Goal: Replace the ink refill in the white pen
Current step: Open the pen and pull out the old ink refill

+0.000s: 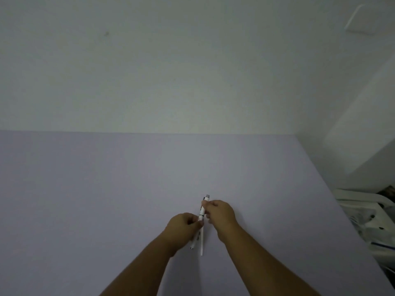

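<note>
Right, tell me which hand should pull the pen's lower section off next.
Probably the left hand: it already pinches the lower end of the white plastic pen, while the right hand grips the upper barrel.

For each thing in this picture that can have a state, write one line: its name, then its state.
white pen barrel: held upright over the table, gripped by both hands.
right hand: closed on the barrel's upper part.
left hand: closed on the barrel's lower end.
thin white refill: sticks out below the barrel; in or out, cannot tell.
pen tip piece: below the left hand; held or lying, cannot tell.
table: lilac, bare around the hands.
</note>
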